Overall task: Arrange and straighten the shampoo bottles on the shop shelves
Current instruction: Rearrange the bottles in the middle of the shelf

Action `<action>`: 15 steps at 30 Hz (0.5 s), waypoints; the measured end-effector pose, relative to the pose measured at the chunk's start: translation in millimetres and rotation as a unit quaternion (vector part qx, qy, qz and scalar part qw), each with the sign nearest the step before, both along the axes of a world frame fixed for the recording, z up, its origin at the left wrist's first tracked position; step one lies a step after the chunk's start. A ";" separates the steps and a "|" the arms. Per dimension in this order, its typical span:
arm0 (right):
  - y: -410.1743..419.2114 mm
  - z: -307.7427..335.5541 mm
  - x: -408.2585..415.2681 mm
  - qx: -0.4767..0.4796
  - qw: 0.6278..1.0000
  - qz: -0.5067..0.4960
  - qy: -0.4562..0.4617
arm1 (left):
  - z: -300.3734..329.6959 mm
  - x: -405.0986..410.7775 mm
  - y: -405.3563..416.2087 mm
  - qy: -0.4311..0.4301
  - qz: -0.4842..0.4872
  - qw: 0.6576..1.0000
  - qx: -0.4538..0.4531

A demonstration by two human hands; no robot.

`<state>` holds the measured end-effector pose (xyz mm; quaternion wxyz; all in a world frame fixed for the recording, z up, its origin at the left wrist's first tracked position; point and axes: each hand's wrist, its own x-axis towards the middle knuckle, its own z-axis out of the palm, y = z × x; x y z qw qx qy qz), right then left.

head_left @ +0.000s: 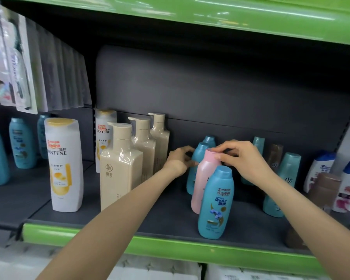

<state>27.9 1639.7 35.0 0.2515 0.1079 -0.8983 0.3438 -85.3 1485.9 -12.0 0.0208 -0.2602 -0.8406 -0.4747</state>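
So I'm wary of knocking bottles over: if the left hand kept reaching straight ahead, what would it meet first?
Probably the blue bottle behind the pink bottle; the left hand already seems to touch it, though depth is unclear.

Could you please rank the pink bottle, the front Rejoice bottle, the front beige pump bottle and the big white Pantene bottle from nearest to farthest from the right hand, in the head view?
1. pink bottle: its cap is under the right hand.
2. front Rejoice bottle: just below, at the shelf front.
3. front beige pump bottle: well left.
4. big white Pantene bottle: farthest left.

Dark grey back panel [210,87] — glossy green shelf edges [170,247] reflecting light.
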 end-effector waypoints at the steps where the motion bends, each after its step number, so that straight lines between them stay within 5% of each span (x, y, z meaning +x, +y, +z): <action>1: 0.0 -0.5 0.3 0.000 1.000 0.000 0.003 | -0.5 0.5 1.5 0.002 0.003 1.000 0.000; 8: 1.0 -1.8 0.5 -0.016 1.000 0.011 -0.009 | -1.0 -0.6 -3.4 -0.016 0.004 1.000 -0.006; 12: 4.9 3.3 3.0 -0.150 0.988 0.021 -0.026 | 8.6 2.7 -11.9 0.061 0.041 0.994 0.080; 15: 14.5 3.7 -20.4 -0.206 0.977 -0.045 0.008 | 16.3 1.4 -12.6 0.092 0.025 0.993 0.062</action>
